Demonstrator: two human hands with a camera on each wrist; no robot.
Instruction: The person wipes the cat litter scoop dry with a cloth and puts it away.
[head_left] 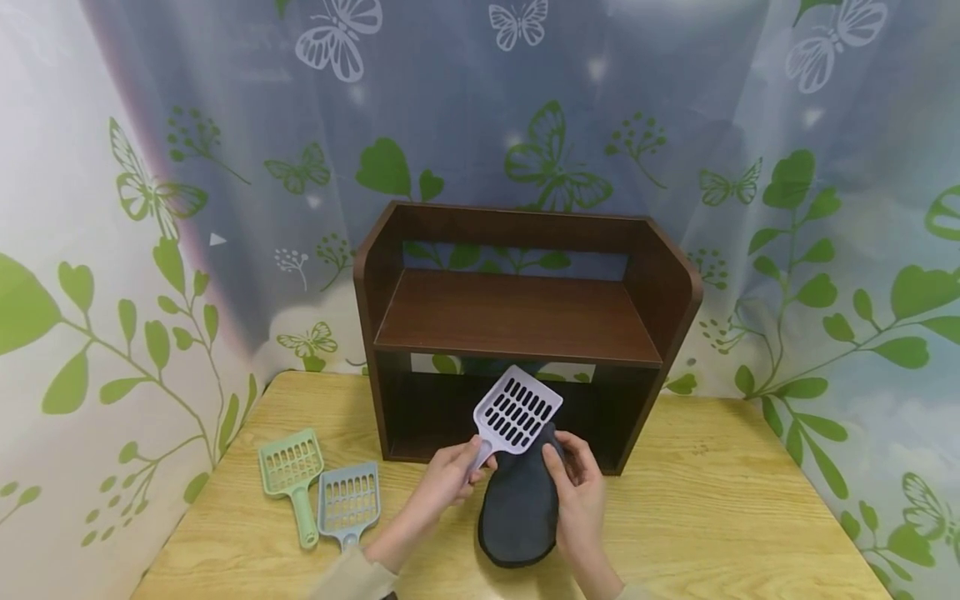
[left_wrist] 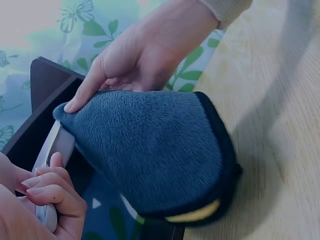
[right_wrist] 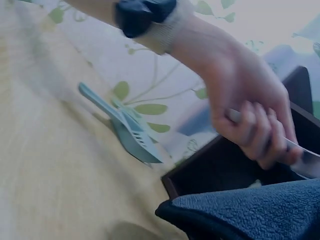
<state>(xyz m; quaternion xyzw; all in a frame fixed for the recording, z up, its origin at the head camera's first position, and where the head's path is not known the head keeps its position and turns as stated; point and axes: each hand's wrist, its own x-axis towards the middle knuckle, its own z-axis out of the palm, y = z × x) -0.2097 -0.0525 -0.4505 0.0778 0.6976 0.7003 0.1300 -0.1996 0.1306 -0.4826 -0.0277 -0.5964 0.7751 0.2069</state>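
The left hand gripped the lilac scoop; the dark cloth, pinched only near one end by the right hand, risked slipping.

Left hand has its fingers curled in a proper grip, and the right hand is pretty near it, thumb pinching against bent fingers. Left forearm slants in from behind its hand.
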